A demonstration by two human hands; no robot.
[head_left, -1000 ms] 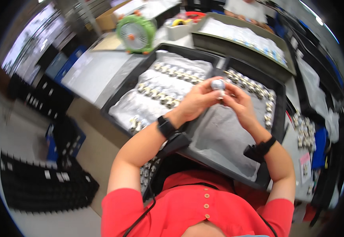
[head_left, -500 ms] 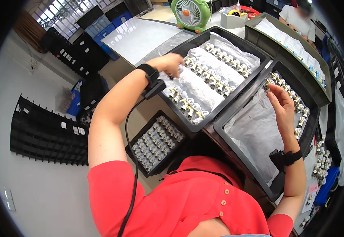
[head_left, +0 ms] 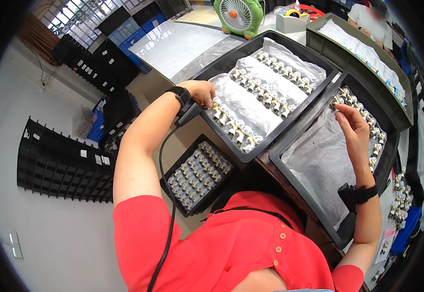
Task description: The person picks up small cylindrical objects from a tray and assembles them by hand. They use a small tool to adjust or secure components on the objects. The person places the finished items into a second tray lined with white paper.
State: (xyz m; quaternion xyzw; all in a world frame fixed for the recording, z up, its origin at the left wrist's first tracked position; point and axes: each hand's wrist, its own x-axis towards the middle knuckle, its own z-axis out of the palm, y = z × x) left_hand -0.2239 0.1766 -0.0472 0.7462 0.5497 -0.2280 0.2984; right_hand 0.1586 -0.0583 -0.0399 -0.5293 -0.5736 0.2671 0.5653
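My left hand (head_left: 201, 92) is closed, its fingers curled down at the far-left end of a row of small parts (head_left: 231, 127) in the left black tray (head_left: 249, 156). The parts are white and yellow with clear, rounded tops; the fingers partly hide the one they hold. Over the right black tray (head_left: 297, 187), my right hand (head_left: 355, 127) pinches a similar small part (head_left: 337, 101) between thumb and fingertips at the far end of its row. White paper sheets (head_left: 314, 151) line both trays and separate the rows.
A lower black tray (head_left: 199, 176) full of similar parts sits at left. Behind are a green fan (head_left: 234, 14) and a grey-green bin (head_left: 321, 41). Loose parts (head_left: 400, 202) lie at far right. A person (head_left: 371, 22) is at the back right. A cable (head_left: 165, 233) trails along my left arm.
My left hand has moved left and nearer, from above the paper to the end of the near row. My right hand stays at the far end of its row. The view has shifted slightly.
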